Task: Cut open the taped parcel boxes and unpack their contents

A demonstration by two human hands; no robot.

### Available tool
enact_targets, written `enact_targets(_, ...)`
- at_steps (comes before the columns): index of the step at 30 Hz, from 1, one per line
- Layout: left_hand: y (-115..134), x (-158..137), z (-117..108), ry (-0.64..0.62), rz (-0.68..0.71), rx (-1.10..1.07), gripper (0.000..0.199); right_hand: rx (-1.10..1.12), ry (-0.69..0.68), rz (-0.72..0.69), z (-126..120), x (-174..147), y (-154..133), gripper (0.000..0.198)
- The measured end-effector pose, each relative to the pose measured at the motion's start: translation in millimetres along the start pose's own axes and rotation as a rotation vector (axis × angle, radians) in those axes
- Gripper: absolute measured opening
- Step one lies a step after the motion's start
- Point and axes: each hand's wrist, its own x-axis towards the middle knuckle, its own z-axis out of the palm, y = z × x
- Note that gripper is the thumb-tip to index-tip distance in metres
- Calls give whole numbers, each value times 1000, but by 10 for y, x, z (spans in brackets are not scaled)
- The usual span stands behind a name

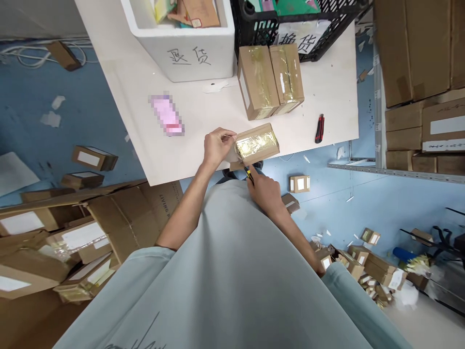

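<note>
A small cardboard box [256, 144] with shiny clear tape along its top lies at the front edge of the table. My left hand [217, 147] pinches a flap or label at the box's left end; exactly what is between the fingertips is hard to make out. In my right hand [266, 190] is a yellow and black utility knife [249, 173], its tip against the near left corner of the box. Two taped cardboard boxes [258, 82] stand side by side just behind.
A white foam bin [203, 60] and a black plastic crate [261, 30] stand at the back. A red and black box cutter [319, 128] lies at the right, a blurred pink item [167, 115] at the left. A large carton [134, 215] of parcels is at lower left.
</note>
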Motion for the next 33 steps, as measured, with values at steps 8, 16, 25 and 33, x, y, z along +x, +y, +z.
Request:
enact_targets(8, 54, -169, -78, -57, -3, -3, 25, 258, 322, 214, -36, 365, 715, 66)
enact_targets(16, 41, -282, -30, -207, -97, -137, 67, 591, 283, 37, -40, 947, 1246, 50)
enact_targets(25, 162, -10, 128, -156, -128, -251, 88, 549, 212, -1, -283, 1190, 1403, 41)
enact_targets(33, 309, 109, 388, -119, -178, -192, 81, 596, 179, -42, -504, 1447, 1715, 36)
